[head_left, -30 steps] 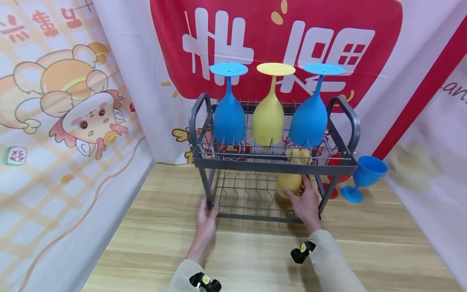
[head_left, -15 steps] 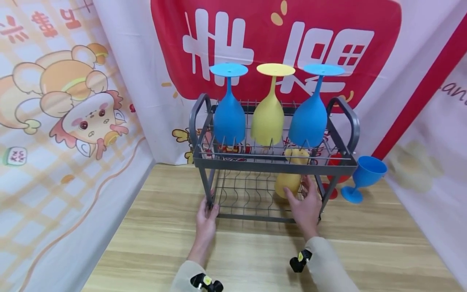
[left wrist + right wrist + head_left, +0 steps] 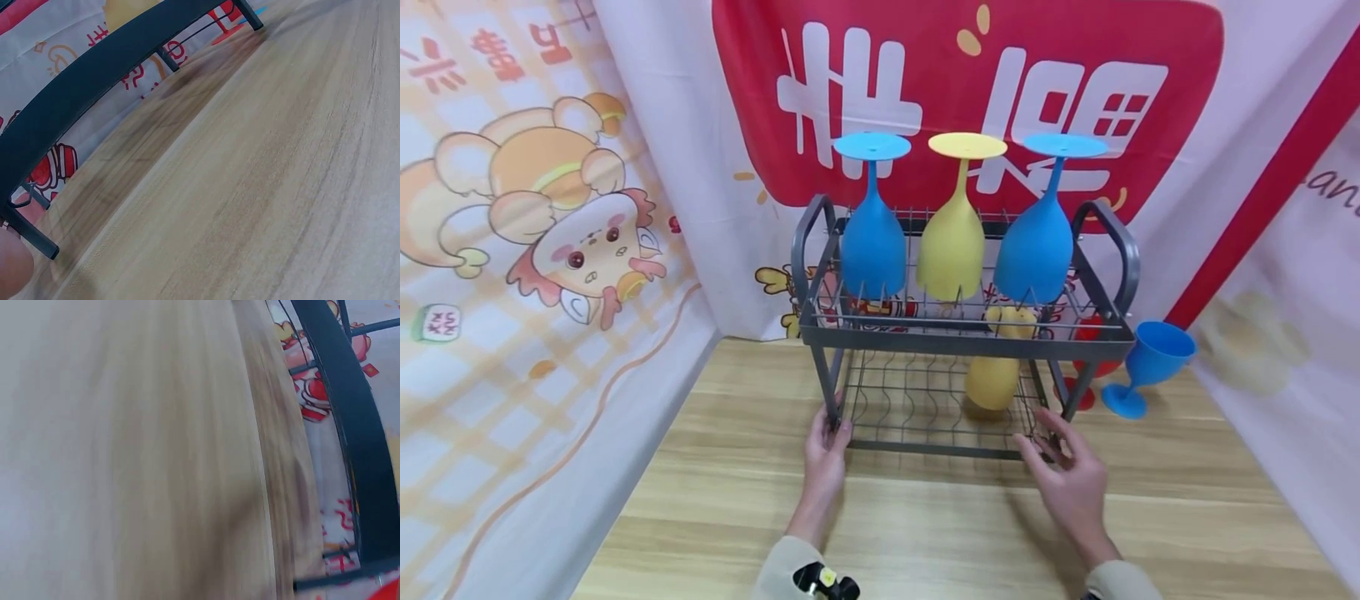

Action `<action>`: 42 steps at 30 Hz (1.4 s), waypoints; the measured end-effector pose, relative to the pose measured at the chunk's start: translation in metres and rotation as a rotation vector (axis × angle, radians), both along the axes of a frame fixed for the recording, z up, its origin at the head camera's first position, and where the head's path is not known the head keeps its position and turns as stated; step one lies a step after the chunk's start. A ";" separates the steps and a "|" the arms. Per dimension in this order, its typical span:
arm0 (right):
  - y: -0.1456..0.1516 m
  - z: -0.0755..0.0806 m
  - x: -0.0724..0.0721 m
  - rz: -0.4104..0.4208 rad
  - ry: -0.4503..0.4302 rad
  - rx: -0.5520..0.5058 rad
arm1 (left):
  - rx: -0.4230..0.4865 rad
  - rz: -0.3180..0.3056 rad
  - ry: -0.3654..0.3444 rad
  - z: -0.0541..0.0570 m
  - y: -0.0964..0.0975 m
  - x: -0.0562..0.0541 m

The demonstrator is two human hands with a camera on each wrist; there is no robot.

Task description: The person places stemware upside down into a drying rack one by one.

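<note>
A dark grey two-tier dish rack (image 3: pixel 925 337) stands on the table. On its upper tier, a blue goblet (image 3: pixel 874 254), a yellow goblet (image 3: pixel 951 254) and another blue goblet (image 3: pixel 1035 250) stand upside down. A second yellow goblet (image 3: pixel 992 383) sits upside down on the lower tier, at the right, partly hidden by the upper tier. My left hand (image 3: pixel 824 462) grips the rack's front left post near its foot; one fingertip (image 3: pixel 14 265) shows in the left wrist view. By the front right corner, my right hand (image 3: pixel 1071 479) holds nothing, its fingers loosely bent.
To the right of the rack, a blue goblet (image 3: pixel 1156 354) stands upright, with a red goblet (image 3: pixel 1093 367) partly hidden behind the right post. Printed curtains (image 3: pixel 760 275) hang close behind and on both sides of the wooden table (image 3: pixel 925 533).
My right hand has let go of the yellow goblet on the lower tier and drawn back toward the front right. The left hand has stayed on the post.
</note>
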State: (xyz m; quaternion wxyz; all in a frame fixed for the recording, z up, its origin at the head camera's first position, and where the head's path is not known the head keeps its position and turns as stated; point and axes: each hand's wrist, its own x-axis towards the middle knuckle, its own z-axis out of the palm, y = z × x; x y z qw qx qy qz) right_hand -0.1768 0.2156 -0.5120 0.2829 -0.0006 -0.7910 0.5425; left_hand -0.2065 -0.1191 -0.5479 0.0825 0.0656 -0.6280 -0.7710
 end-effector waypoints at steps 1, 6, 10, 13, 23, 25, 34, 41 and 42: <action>0.006 0.001 0.005 -0.009 0.034 -0.028 | -0.002 -0.003 0.000 0.000 0.000 0.000; 0.042 0.010 0.011 -0.102 0.058 -0.173 | -0.012 -0.008 -0.008 0.001 0.000 0.000; 0.065 0.012 -0.005 -0.240 -0.078 -0.194 | -0.013 -0.011 0.000 0.001 0.000 0.001; 0.079 0.009 -0.026 -0.308 -0.204 -0.189 | -0.012 -0.011 -0.002 0.000 0.001 0.002; 0.099 -0.003 -0.087 -0.272 -0.555 -0.181 | -0.001 -0.002 -0.007 -0.002 0.002 0.001; 0.100 -0.004 -0.095 -0.267 -0.579 -0.201 | -0.002 0.003 -0.004 -0.002 0.001 0.001; 0.100 0.005 -0.117 -0.266 -0.609 -0.293 | -0.016 -0.014 0.013 -0.002 0.002 0.000; 0.096 0.007 -0.126 -0.227 -0.647 -0.320 | -0.023 -0.015 0.024 -0.004 0.000 0.000; 0.097 0.006 -0.127 -0.227 -0.653 -0.327 | -0.024 -0.015 0.020 -0.004 0.000 0.001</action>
